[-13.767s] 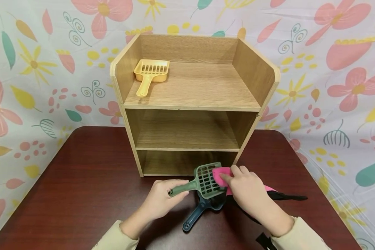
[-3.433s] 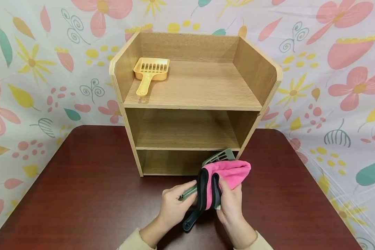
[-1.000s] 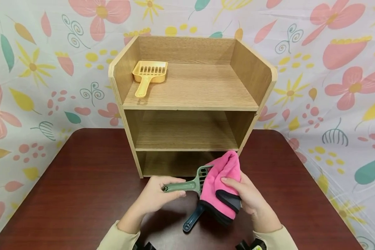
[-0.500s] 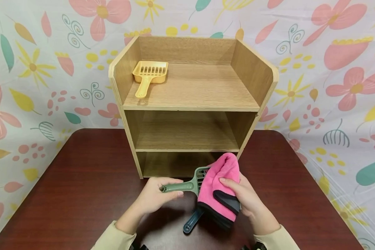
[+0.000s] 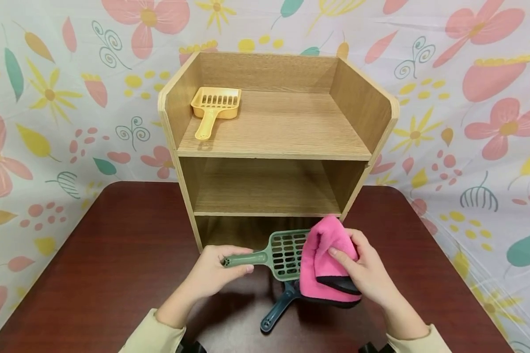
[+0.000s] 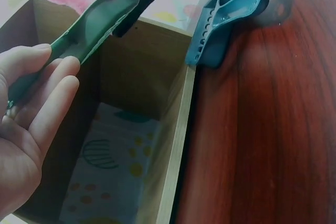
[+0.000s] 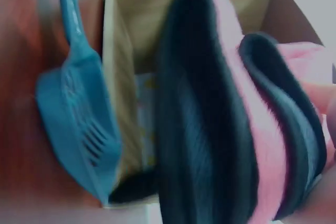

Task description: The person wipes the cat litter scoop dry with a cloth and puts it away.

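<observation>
My left hand (image 5: 214,272) pinches the handle of a green slotted litter scoop (image 5: 287,255), which is held level with its head pointing right. In my right hand (image 5: 368,267) is a folded pink cloth (image 5: 320,255) with black edging, which overlaps the right end of the scoop's head. The right wrist view shows the folds of the black-edged cloth (image 7: 210,114) close up. Beneath both lies a dark blue litter scoop (image 5: 279,309) on the table, its head partly hidden by the cloth. The left wrist view shows the green scoop (image 6: 100,24) edge-on between fingers and thumb.
A wooden shelf unit (image 5: 274,152) stands at the back of the dark red table (image 5: 128,274), just behind the hands. On its top board, at the left, sits a yellow litter scoop (image 5: 215,104) set with its tray. A flower-patterned cloth (image 5: 446,122) hangs behind.
The pink cloth slid right with my right hand, baring most of the green scoop's slotted head, mostly covered earlier. The left hand still holds the handle. The yellow and blue scoops stayed put.
</observation>
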### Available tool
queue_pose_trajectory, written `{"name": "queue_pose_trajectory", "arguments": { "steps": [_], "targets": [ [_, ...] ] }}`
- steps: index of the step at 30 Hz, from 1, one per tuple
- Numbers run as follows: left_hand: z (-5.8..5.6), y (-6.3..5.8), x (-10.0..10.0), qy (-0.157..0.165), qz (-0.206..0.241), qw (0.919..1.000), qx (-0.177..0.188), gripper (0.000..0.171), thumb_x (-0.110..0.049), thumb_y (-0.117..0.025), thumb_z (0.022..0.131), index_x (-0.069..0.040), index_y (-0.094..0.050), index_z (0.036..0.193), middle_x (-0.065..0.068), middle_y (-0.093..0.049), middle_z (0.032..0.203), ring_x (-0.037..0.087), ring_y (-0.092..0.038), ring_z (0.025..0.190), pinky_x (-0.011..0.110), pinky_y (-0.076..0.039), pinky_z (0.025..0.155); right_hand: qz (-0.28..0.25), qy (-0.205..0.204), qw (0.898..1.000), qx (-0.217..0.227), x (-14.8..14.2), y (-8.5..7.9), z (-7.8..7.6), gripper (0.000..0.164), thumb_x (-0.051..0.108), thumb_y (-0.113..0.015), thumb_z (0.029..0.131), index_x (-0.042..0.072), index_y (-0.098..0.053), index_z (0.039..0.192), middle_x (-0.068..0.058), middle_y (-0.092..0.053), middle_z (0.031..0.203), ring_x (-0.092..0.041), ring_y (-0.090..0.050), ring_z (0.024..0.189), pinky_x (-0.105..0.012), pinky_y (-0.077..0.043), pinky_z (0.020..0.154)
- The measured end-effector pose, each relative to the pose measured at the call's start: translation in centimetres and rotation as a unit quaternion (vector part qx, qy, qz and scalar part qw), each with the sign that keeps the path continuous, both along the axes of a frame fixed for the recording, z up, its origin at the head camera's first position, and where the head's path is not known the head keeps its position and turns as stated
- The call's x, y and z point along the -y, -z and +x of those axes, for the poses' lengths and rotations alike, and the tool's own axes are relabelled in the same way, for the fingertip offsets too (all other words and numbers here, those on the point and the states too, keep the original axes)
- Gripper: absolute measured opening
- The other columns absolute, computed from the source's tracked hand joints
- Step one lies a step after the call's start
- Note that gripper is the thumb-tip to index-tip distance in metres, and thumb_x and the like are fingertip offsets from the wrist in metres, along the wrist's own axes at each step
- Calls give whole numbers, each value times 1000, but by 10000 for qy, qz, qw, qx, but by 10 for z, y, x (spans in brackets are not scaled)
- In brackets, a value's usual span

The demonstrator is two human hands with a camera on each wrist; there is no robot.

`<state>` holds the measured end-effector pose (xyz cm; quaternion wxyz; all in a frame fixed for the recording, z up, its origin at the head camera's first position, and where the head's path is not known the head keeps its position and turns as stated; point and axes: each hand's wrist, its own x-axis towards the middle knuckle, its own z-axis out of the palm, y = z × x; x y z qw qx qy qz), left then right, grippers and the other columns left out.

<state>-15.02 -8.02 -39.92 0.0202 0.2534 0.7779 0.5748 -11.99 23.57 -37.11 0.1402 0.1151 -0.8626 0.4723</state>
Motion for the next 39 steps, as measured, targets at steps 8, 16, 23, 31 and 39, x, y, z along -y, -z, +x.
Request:
{"name": "queue_pose_trajectory", "arguments": {
  "steps": [8, 16, 23, 31, 39],
  "targets": [
    [2, -4, -7, 25, -122, 9999, -89, 29, -22, -76, 79, -6, -72, 103, 6, -72, 82, 1, -51, 61, 18, -46, 55, 1888, -424, 9702, -1458, 18, -15, 4, 45, 6, -78, 75, 13, -61, 116, 3, -61, 106, -8, -54, 93, -17, -44, 79],
    [8, -4, -11, 68, 40, 10000, 19, 26, -18, -77, 78, -5, -73, 101, 8, -72, 81, 1, -53, 64, 19, -48, 56, 3495, -579, 8898, -2875, 41, -13, 0, 39, 5, -78, 67, 13, -70, 104, -1, -65, 97, -20, -61, 91, -31, -54, 71],
    [12, -7, -15, 189, -267, 9991, -280, 23, -14, -74, 80, -6, -73, 101, 5, -71, 77, 0, -51, 60, 19, -47, 54, 4592, -646, 8350, -2962, 48, -1, -4, 45, 3, -78, 58, 14, -71, 101, -2, -63, 95, -22, -56, 79, -29, -52, 62],
    [14, -8, -14, 48, -555, 9975, -438, 24, -13, -75, 78, -7, -73, 100, 3, -70, 78, -2, -48, 58, 18, -45, 53, 5176, -648, 8004, -2955, 40, -4, -9, 27, 7, -74, 63, 16, -69, 88, -2, -60, 83, -21, -52, 66, -31, -47, 54],
    [13, -8, -11, -192, -550, 9980, -262, 23, -12, -75, 78, -7, -73, 100, 3, -69, 77, -2, -47, 54, 18, -44, 49, 5272, -529, 8003, -2807, 28, -18, -3, 39, -2, -69, 56, 12, -66, 92, -3, -54, 79, -23, -50, 68, -32, -44, 52]
  ]
}}
